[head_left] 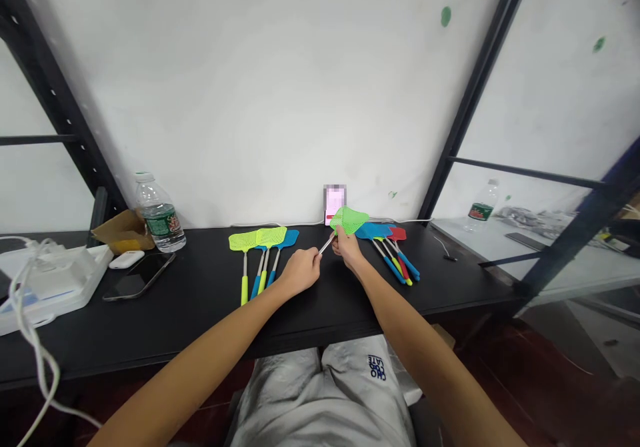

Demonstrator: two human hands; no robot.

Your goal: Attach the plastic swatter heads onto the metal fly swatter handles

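Note:
Both of my hands hold one green fly swatter (pixel 353 220) above the middle of the black table. My left hand (pixel 302 269) is closed around its handle end, which the fingers hide. My right hand (pixel 346 246) grips the swatter where the metal rod meets the green mesh head. To the left lie several yellow-green and blue fly swatters (pixel 271 236), heads toward the wall. On the right, more fly swatters (pixel 373 230) in blue, red and yellow-green lie fanned and overlapping.
A phone (pixel 335 202) leans upright against the wall behind my hands. At the left stand a water bottle (pixel 161 217), a cardboard box (pixel 125 232), a flat dark phone (pixel 140 276), a white case (pixel 127 260) and white cables (pixel 31 327). Black metal posts (pixel 467 107) frame the table (pixel 200 327).

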